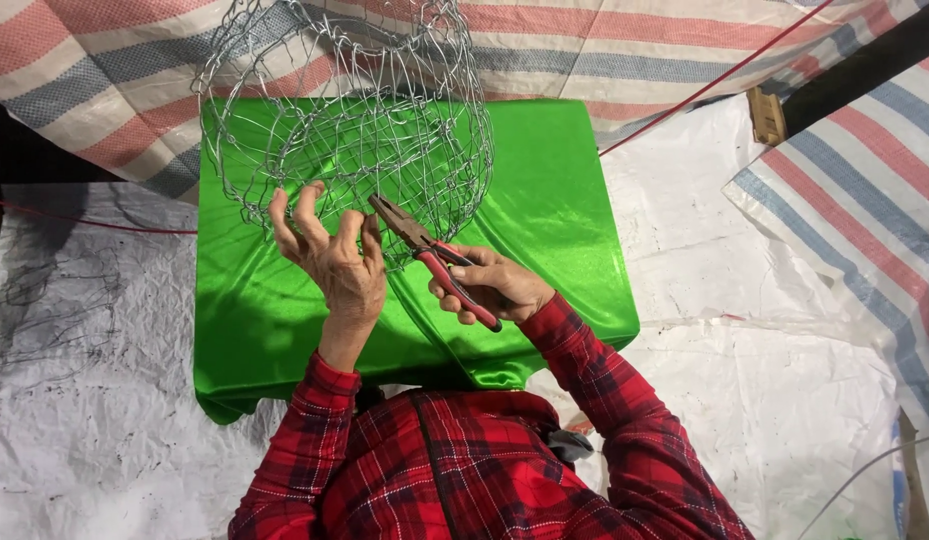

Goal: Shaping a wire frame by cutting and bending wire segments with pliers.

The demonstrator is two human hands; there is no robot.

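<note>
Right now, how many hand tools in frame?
1. A pair of red-handled pliers in the right hand, nose against the wire mesh basket that the left hand holds over the green cloth. Others could be hidden under the cloth or the body.

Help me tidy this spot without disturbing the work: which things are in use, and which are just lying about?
In use:
wire mesh basket, gripped by the left hand
red-handled pliers, in the right hand
green cloth under the basket

Lying about:
striped tarp
white sheeting
red cord
wooden block
</note>
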